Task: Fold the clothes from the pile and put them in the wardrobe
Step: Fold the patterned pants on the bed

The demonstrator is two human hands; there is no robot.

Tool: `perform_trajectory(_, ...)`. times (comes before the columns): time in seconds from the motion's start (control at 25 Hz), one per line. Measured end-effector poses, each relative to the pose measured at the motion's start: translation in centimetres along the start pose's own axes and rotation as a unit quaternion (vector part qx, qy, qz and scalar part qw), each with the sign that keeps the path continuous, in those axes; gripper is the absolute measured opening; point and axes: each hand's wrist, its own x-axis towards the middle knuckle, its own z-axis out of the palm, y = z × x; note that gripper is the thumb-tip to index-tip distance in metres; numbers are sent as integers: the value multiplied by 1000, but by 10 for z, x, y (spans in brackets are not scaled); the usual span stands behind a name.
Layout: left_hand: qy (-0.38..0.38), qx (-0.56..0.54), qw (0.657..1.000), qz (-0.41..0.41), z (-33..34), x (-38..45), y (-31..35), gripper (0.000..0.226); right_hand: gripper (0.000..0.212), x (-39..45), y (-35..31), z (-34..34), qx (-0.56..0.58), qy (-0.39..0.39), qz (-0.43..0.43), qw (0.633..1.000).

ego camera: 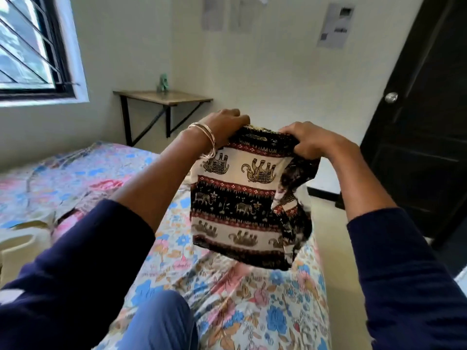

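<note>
A folded garment (pixel 240 198) with black, cream and red bands and an elephant print hangs in the air above the bed. My left hand (pixel 222 127), with bangles on the wrist, grips its top left corner. My right hand (pixel 310 141) grips the top right corner, fingers curled over the cloth. The garment's lower edge hangs free, a little above the flowered bedsheet (pixel 252 299). No pile of clothes and no wardrobe shows in this view.
A wall-mounted wooden shelf (pixel 164 97) with a small green figure stands in the far corner. A window (pixel 30 46) is on the left wall. A dark door (pixel 417 122) with a round knob is on the right. My knee (pixel 161 322) in blue trousers rests on the bed.
</note>
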Motion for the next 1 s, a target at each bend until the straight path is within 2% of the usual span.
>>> perform_trajectory(0.04,23,0,1000,2,-7,2,0,42,42,0,0,-11,2,4,-1,1000)
perform_trajectory(0.08,10,-4,1000,2,-13,3,2,41,40,1,0,-18,-10,-11,1,1000)
perform_trajectory(0.16,-88,-25,996,7,-18,7,3,37,36,5,2,-19,-52,-66,3,996)
perform_trajectory(0.24,-163,-35,986,13,-17,15,0,31,38,14,12,-12,-76,-87,14,993)
perform_trajectory(0.32,-207,-52,977,3,-3,25,-2,27,47,27,25,-1,-99,-93,19,990)
perform_trajectory(0.4,-210,-15,977,31,26,40,-3,31,48,41,37,12,-90,-102,17,991)
perform_trajectory(0.48,-186,28,980,60,45,52,-5,38,37,47,44,19,-26,-105,3,994)
perform_trajectory(0.56,-141,59,985,83,56,64,-11,43,33,56,58,19,-32,-84,-30,995)
perform_trajectory(0.68,-26,128,983,128,60,66,-25,49,35,71,76,13,-137,-14,-88,987)
perform_trajectory(0.76,64,133,973,176,66,59,-31,47,36,71,81,15,-217,17,-129,967)
perform_trajectory(0.84,137,119,964,196,73,41,-32,48,43,55,76,27,-229,76,-154,958)
perform_trajectory(0.92,146,81,968,185,90,6,-27,51,47,30,67,55,-162,111,-155,968)
perform_trajectory(1.0,111,12,977,183,112,-38,-16,52,59,8,63,97,-90,57,-155,982)
